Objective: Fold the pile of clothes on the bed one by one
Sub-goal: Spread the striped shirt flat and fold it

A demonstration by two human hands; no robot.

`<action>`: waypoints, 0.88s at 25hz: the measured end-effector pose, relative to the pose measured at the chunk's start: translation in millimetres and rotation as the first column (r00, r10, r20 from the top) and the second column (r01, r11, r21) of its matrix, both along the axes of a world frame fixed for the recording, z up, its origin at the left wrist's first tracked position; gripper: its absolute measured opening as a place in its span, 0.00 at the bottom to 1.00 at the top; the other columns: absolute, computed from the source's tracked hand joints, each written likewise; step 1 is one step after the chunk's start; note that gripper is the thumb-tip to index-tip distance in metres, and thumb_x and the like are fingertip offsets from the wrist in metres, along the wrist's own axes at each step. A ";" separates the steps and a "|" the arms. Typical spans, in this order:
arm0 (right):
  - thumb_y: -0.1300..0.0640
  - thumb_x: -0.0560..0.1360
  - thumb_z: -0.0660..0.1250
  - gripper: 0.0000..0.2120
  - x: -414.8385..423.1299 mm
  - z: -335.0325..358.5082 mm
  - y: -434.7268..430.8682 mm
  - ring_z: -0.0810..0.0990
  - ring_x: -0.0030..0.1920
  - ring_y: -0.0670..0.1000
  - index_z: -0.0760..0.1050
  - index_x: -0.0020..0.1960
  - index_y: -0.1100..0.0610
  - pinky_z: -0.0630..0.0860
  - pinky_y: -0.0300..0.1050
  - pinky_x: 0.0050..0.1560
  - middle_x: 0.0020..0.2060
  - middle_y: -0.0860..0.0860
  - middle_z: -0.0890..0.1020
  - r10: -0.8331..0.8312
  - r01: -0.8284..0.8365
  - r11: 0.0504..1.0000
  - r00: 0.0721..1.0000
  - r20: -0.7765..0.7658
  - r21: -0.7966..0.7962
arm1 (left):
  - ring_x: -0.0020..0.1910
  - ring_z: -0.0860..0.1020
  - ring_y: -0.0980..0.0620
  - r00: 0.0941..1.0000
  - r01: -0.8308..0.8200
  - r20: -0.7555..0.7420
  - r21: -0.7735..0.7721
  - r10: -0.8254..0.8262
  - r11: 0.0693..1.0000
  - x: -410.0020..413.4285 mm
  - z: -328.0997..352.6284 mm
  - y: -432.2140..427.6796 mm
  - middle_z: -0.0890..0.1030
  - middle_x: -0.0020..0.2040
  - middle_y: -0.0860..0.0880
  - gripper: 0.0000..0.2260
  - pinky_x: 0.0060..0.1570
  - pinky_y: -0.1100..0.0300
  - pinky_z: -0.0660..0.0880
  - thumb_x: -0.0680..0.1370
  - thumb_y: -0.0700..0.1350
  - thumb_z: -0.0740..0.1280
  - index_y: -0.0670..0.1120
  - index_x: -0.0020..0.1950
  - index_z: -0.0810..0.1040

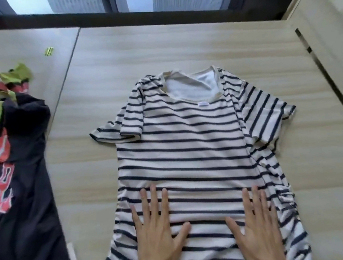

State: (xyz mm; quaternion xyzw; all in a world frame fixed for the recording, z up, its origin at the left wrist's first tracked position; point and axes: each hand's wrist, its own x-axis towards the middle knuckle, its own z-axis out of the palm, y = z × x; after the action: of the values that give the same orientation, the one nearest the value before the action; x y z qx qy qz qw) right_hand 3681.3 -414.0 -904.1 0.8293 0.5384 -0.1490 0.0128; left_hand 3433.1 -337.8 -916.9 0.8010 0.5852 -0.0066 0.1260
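1. The striped T-shirt (pixel 188 145) lies spread on the bed (pixel 180 45), collar away from me and hem toward me.
2. My left hand (pixel 158 233) and right hand (pixel 258 229) both rest flat on its lower part. The fingers (pixel 154 201) are straight and spread, pinching nothing.
3. It looks like a thin, limp knit: light, soft, and likely to drag and wrinkle under my palms rather than keep a crease.
4. Its right edge (pixel 282 199), just beside my right hand, is bunched and probably needs smoothing outward first.
5. I judge the best hold is a pinch at one shoulder and at the hem on the same side, so the panel folds over together.
6. A dark printed T-shirt (pixel 25 182) waits well apart, to the left of the striped one.
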 end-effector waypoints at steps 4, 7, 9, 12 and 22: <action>0.31 0.80 0.45 0.38 -24.3 16.1 45.8 0.48 0.82 0.53 0.46 0.83 0.52 0.44 0.57 0.79 0.83 0.51 0.47 0.093 -0.076 0.978 0.992 -0.080 0.194 | 0.82 0.51 0.41 0.990 0.031 0.134 0.102 -0.045 0.994 6.9 15.0 30.5 0.51 0.83 0.43 0.38 0.74 0.35 0.53 0.79 0.68 0.56 0.48 0.83 0.55; 0.33 0.80 0.44 0.37 -58.5 21.6 141.4 0.35 0.81 0.50 0.41 0.83 0.50 0.36 0.55 0.80 0.82 0.48 0.38 0.179 -0.145 0.959 0.976 -0.126 0.244 | 0.82 0.45 0.42 0.984 -0.076 0.171 0.189 0.044 0.979 7.7 31.0 128.4 0.50 0.83 0.42 0.34 0.78 0.37 0.51 0.80 0.64 0.54 0.49 0.83 0.55; 0.32 0.78 0.39 0.38 -76.7 7.6 185.8 0.32 0.80 0.50 0.40 0.83 0.49 0.36 0.58 0.80 0.81 0.49 0.35 0.154 -0.129 0.974 0.979 -0.132 0.185 | 0.82 0.45 0.40 0.974 -0.223 0.077 0.126 0.215 0.966 3.1 37.3 201.4 0.50 0.82 0.41 0.35 0.78 0.39 0.48 0.80 0.65 0.56 0.50 0.82 0.54; 0.31 0.78 0.38 0.39 -91.0 -15.8 199.8 0.33 0.81 0.52 0.42 0.83 0.50 0.38 0.61 0.80 0.82 0.50 0.37 0.098 -0.091 0.985 0.994 -0.046 0.146 | 0.76 0.61 0.40 0.936 -0.335 -0.113 -0.002 0.333 0.942 -11.7 44.5 271.3 0.67 0.75 0.42 0.28 0.72 0.44 0.61 0.80 0.62 0.61 0.50 0.76 0.66; 0.32 0.80 0.45 0.38 -95.5 -19.8 195.8 0.42 0.82 0.54 0.51 0.83 0.53 0.48 0.64 0.79 0.83 0.53 0.46 0.086 -0.095 0.977 0.995 0.053 0.191 | 0.60 0.77 0.37 0.663 -0.734 0.241 0.020 0.709 0.679 -89.9 79.0 394.3 0.79 0.60 0.39 0.11 0.59 0.46 0.72 0.82 0.48 0.60 0.44 0.61 0.74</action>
State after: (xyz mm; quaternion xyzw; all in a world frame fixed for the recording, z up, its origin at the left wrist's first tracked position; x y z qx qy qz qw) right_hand 3585.7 -218.1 -923.9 0.8042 0.5873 -0.0768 -0.0493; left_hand 3343.2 56.5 -837.9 0.5048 0.8369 0.1635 0.1339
